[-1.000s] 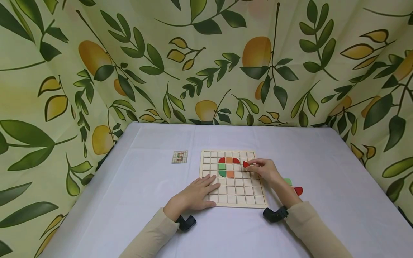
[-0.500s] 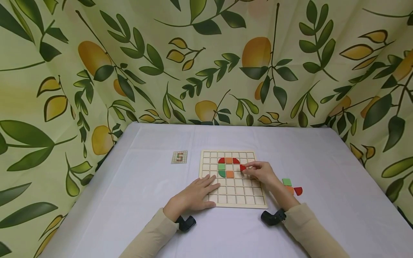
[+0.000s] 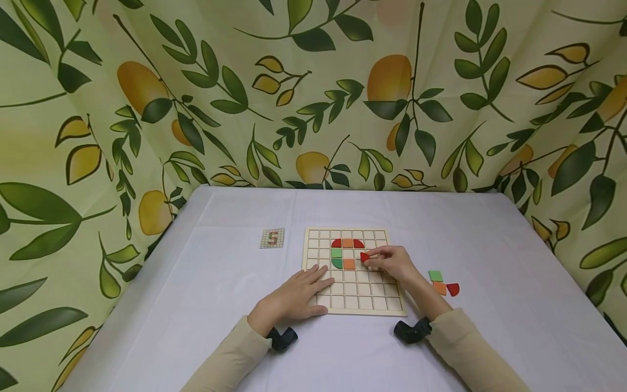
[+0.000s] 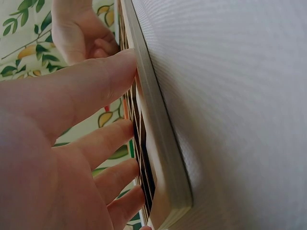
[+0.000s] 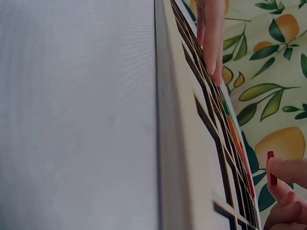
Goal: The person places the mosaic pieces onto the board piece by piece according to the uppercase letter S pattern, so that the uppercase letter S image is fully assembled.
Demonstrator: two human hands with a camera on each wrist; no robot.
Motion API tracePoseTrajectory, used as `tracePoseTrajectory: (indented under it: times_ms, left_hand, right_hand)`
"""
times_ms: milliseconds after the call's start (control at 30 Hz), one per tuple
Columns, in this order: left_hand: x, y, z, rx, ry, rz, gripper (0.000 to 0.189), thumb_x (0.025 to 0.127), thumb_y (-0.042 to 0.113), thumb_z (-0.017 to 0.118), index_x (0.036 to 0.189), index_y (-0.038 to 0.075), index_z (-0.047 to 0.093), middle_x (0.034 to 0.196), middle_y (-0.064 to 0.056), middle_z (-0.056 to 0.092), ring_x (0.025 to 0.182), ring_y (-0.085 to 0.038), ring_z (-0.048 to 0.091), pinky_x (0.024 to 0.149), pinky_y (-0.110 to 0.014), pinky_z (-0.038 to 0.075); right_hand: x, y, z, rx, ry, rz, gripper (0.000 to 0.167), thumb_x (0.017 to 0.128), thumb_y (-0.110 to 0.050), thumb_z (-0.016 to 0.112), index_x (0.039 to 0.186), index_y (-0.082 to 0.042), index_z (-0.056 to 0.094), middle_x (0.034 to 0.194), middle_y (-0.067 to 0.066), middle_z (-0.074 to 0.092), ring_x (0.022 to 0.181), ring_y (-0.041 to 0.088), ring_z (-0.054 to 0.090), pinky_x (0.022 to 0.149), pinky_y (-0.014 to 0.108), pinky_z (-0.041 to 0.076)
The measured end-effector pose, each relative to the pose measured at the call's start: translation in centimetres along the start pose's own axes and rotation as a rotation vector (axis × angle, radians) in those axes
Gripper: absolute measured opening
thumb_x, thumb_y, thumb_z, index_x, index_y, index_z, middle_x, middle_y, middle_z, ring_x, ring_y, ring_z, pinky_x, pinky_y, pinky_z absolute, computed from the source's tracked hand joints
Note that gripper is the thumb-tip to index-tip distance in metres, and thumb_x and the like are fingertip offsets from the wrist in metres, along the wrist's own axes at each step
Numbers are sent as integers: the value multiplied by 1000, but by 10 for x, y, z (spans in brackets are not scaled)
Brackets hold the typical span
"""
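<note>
A wooden grid board [image 3: 364,305] lies on the table, with red, orange and green tiles set in its upper cells. My left hand [image 3: 301,294] rests on the board's lower left part, fingers spread; in the left wrist view the left thumb [image 4: 100,76] lies on the board's edge. Between thumb and fingertips, my right hand [image 3: 394,262] pinches a red quarter-round tile [image 3: 364,257] over the board, right of the orange tile [image 3: 349,264]. The right wrist view has this red tile [image 5: 272,167] held up off the grid.
Right of the board lie a light green square tile [image 3: 435,276], an orange square tile [image 3: 440,288] and a red rounded tile [image 3: 453,289]. A small pattern card [image 3: 272,238] showing an S-like figure lies left of the board. A patterned curtain [image 3: 313,109] hangs behind the table.
My right hand has moved left and slightly nearer with the red tile, uncovering the loose tiles at the right. The left hand stays where it was.
</note>
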State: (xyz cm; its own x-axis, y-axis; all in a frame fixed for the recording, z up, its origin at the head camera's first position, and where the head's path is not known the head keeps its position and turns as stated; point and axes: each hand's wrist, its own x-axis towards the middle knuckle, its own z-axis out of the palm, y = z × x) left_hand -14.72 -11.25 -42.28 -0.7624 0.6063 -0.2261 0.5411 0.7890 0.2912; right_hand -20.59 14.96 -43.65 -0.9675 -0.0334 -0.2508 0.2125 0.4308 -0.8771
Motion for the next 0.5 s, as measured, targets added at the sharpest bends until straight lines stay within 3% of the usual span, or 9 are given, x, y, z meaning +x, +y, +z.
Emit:
tracePoseTrajectory:
  times_ms: [500]
  left_hand:
    - [0,1,0,-2,2,0,64,93,44,59,149,22,37,163,-4,24,153,-25,20,124,-46,23]
  right_hand:
    - [1,-1,5,-94,-7,-47,31,78,-10,77,105,4,71,60,-6,44,62,10,41,53,19,35]
